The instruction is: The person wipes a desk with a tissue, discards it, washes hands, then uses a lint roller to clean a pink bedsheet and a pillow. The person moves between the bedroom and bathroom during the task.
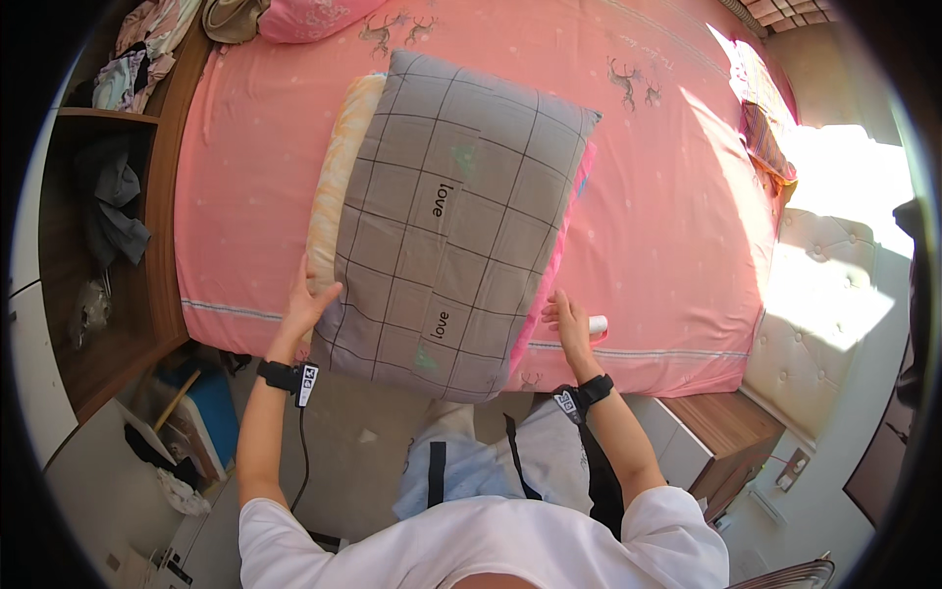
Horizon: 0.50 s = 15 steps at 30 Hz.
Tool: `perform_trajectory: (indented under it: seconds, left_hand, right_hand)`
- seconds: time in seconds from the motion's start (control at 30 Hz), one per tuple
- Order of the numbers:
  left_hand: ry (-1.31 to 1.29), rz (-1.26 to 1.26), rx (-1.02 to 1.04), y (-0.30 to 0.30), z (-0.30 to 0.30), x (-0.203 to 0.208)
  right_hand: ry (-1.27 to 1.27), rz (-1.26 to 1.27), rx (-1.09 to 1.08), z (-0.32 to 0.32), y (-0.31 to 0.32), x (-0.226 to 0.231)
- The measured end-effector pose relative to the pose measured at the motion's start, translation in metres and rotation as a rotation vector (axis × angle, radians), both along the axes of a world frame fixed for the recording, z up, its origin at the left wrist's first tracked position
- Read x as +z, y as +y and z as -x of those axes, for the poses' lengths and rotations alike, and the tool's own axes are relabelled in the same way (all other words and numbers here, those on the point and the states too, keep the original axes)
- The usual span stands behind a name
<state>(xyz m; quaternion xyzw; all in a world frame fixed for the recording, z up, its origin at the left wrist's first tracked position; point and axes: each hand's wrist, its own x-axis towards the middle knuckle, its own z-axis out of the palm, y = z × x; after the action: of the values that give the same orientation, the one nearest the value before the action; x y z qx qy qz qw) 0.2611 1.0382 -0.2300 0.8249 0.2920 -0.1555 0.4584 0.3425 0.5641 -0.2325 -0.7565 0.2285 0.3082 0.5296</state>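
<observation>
A large grey checked pillow lies on the bed, its near end jutting past the bed's front edge. Beneath it, a yellow-and-white patterned pillow shows along the left side, and a bright pink edge of another item sticks out on the right. My left hand rests at the near left side of the pillows, thumb spread toward the grey one and fingers along the yellow one. Close beside the pink edge is my right hand, fingers apart; whether it touches is unclear. A small white cylindrical object sits behind that hand.
A pink sheet covers the bed. Open shelves with clothes stand at the left. To the right are a wood-topped cabinet and a cream tufted panel in sunlight. A blue container stands below the shelves.
</observation>
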Motion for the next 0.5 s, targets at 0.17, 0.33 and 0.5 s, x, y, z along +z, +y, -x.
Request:
perform_trajectory:
  seconds: [0.17, 0.33, 0.5]
  left_hand:
    - [0.293, 0.145, 0.188, 0.071, -0.065, -0.06]
    - [0.548, 0.663, 0.304, 0.077, -0.076, -0.11]
    - [0.383, 0.719, 0.433, 0.084, -0.053, -0.111]
  right_hand:
    - [0.143, 0.017, -0.033, -0.077, -0.008, -0.063]
    - [0.076, -0.479, -0.035, -0.091, 0.013, -0.105]
    - [0.201, -0.783, -0.175, -0.088, 0.017, -0.11]
